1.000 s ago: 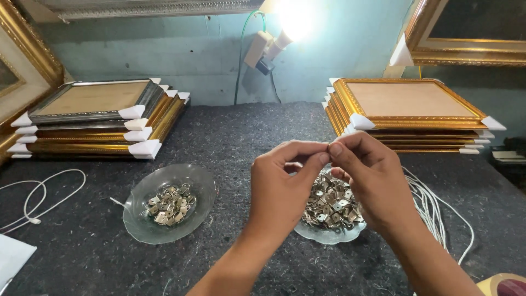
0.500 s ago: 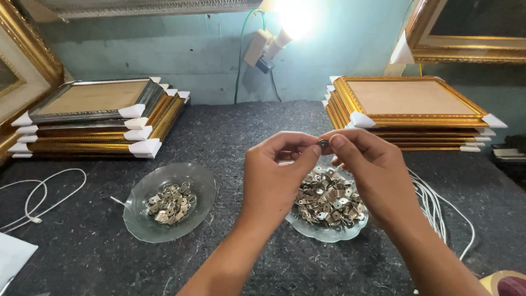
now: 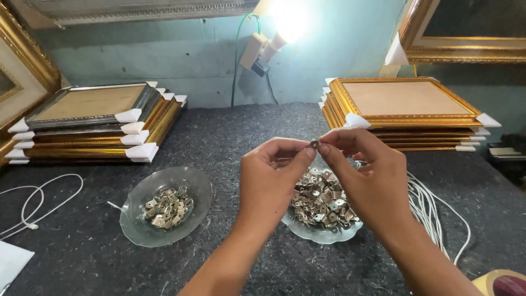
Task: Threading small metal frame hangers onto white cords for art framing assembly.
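Observation:
My left hand (image 3: 271,183) and my right hand (image 3: 368,176) meet at their fingertips above the table. Together they pinch one small metal clip (image 3: 314,144) between thumbs and forefingers. Right under the hands stands a glass dish (image 3: 323,234) heaped with several such silver clips. A second glass dish (image 3: 138,227) to the left holds a smaller pile of clips (image 3: 167,205).
Dark felt covers the table (image 3: 235,137). A stack of gold picture frames (image 3: 93,123) with white corner guards lies at the back left, another stack (image 3: 405,109) at the back right. White cords lie at the left (image 3: 33,203) and right (image 3: 433,208). A lit bulb (image 3: 287,22) hangs on the wall.
Both hands have lifted slightly and come closer to the camera, still pinching the clip between them. The dishes have not moved.

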